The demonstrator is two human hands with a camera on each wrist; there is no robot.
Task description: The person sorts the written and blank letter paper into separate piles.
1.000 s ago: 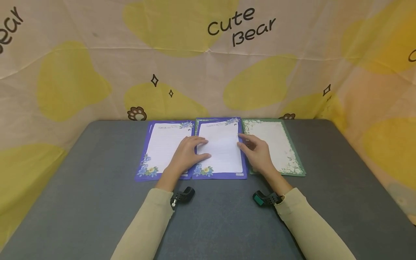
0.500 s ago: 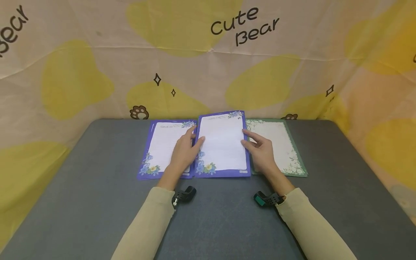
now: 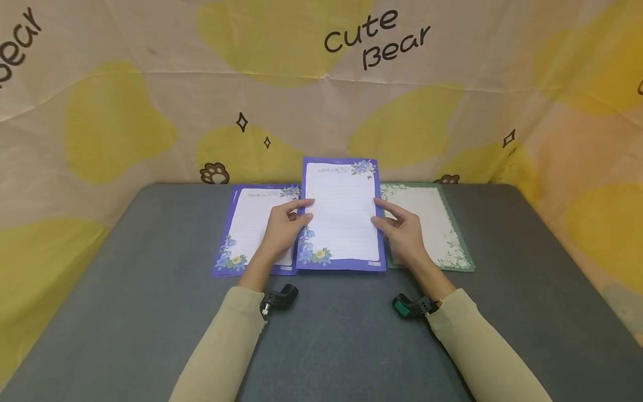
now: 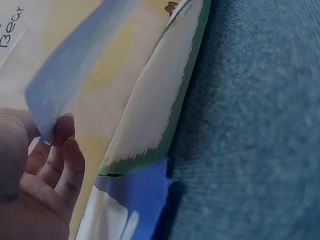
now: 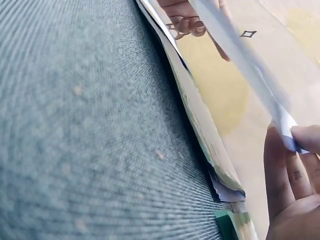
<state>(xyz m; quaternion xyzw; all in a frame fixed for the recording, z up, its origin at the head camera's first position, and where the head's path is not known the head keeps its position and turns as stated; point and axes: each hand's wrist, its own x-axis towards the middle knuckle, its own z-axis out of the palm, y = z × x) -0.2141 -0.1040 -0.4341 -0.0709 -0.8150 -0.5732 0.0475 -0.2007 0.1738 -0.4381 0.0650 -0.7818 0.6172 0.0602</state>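
Note:
A purple-bordered sheet of letter paper (image 3: 344, 215) with blue flowers in two corners is raised off the table, held upright-ish between both hands. My left hand (image 3: 278, 229) pinches its left edge between thumb and fingers. On the opposite edge, my right hand (image 3: 406, 237) pinches it the same way. The left wrist view shows the lifted sheet (image 4: 75, 55) apart from a green-bordered sheet (image 4: 150, 105) lying beneath. Seen from the right wrist, the thumb and fingertips close on the paper's edge (image 5: 265, 85).
Left of the held sheet lies a stack of purple-bordered paper (image 3: 251, 229). To its right is a green-bordered stack with white flowers (image 3: 427, 223). The grey table (image 3: 336, 335) ends at a printed cloth backdrop (image 3: 150, 111). Each wrist wears a black strap.
The purple-bordered sheet has come up off the middle pile and tilted toward me. My left hand has shifted from lying over the paper to pinching its left edge; the right hand keeps its edge.

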